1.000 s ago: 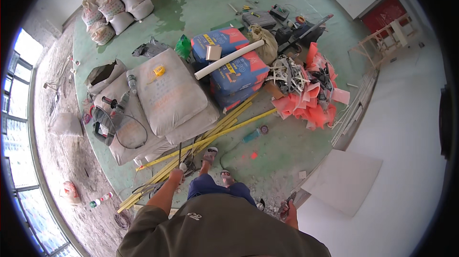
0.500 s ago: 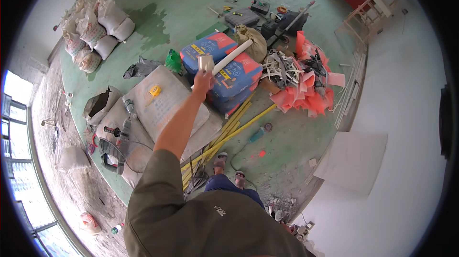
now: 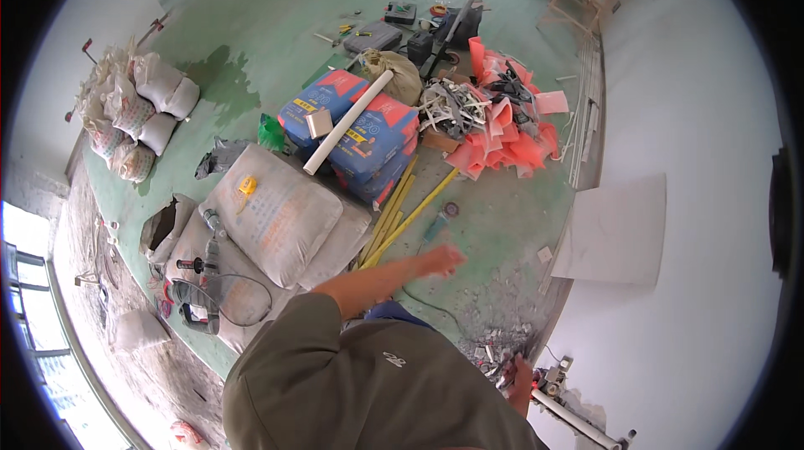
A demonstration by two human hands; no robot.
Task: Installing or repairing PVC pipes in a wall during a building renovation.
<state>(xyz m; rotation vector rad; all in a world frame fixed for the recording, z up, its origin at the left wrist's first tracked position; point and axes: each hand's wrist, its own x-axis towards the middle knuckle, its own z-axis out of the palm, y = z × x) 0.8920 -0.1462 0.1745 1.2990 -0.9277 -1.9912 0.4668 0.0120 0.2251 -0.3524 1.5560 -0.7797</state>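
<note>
- The left hand [image 3: 441, 261] was stretched out over the green floor [image 3: 251, 48], blurred by motion; it looked released and held nothing, though the blur left the fingers unclear.
- Nearest to it lay a small teal tube [image 3: 435, 225] and a dark roll of tape [image 3: 451, 209], both on the floor just beyond the fingertips and not touched.
- The yellow sticks [image 3: 400, 219] ran slantwise beside the hand, their far ends tucked under the blue bags [image 3: 360, 127].
- A white pipe [image 3: 347, 121] lay across those blue bags, and grey sacks [image 3: 276, 215] were piled to the left (a drill [image 3: 199, 270] with its cable rested on them).
- Further back sat a heap of orange plastic pieces [image 3: 507, 127].
- The right hand [image 3: 517, 376] was low at the right beside rubble and a white pipe end; its grip could not be told.
- Half a second earlier the left hand had been up at the white pipe on the blue bags; it had since come down and toward the right.
</note>
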